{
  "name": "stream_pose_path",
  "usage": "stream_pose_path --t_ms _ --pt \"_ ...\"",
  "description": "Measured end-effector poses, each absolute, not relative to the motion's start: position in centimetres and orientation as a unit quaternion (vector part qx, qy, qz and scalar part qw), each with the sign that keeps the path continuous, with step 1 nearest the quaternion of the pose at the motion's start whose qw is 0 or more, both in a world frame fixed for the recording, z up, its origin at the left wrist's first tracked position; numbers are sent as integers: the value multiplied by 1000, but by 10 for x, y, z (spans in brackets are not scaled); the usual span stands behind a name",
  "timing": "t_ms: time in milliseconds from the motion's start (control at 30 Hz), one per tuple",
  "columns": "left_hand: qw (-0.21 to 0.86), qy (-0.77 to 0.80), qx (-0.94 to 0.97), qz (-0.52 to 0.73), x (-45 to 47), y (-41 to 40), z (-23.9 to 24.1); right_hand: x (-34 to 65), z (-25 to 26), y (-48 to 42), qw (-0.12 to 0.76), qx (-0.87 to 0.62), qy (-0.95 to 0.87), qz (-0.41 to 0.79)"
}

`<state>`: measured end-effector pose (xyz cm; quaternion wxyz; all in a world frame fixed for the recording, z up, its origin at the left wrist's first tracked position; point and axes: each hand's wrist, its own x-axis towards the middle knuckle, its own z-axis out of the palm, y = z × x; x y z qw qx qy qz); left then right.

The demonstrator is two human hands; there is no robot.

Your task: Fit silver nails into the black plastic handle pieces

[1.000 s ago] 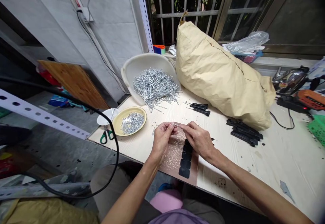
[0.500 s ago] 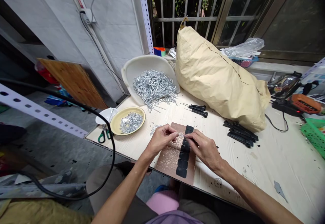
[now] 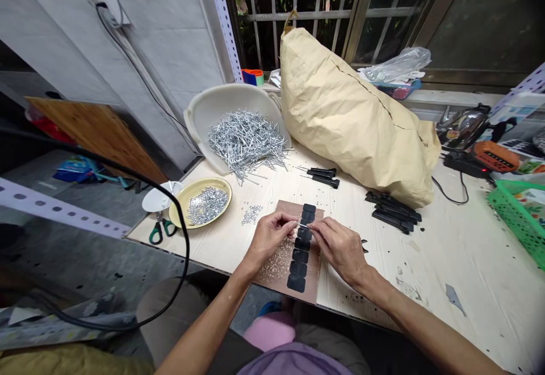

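Observation:
My left hand [image 3: 275,237] is closed in a pinch on one end of a thin silvery metal pin [image 3: 302,226]. My right hand [image 3: 343,247] pinches the pin's other end, so it lies level between both sets of fingertips. Right below them a row of black rounded-square pads [image 3: 300,256] runs along a brown board [image 3: 272,276] speckled with pale worn spots. Whether a smaller part sits on the pin is too small to tell. Left of the board, small shiny metal bits [image 3: 252,214] lie scattered on the table.
A white basin [image 3: 196,117] spills many metal pins. Nearby are a yellow dish [image 3: 175,216] of small metal bits, green-handled scissors [image 3: 156,233] and black-handled tools [image 3: 321,177]. A large tan sack [image 3: 353,119], black strips [image 3: 394,216] and a green basket [image 3: 511,222] stand rightward.
The view has turned, moving the table and its contents left and slightly up. Both hands have shifted a little right relative to the board, with the pin still between them.

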<state>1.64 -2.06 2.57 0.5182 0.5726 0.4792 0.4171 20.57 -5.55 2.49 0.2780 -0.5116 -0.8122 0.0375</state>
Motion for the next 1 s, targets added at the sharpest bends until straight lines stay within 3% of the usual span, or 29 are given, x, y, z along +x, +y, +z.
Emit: stream_pose_path --t_ms 267,467,700,1000 --pt "516 504 563 404 22 -21 26 205 16 -52 302 -531 -770 187" --pt "579 497 512 394 27 -22 24 207 17 -58 276 -530 -800 56" --pt "556 501 529 400 29 -24 25 208 13 -55 281 -539 -777 160" --pt "614 486 484 391 29 -18 7 210 8 -54 251 -534 -804 72"
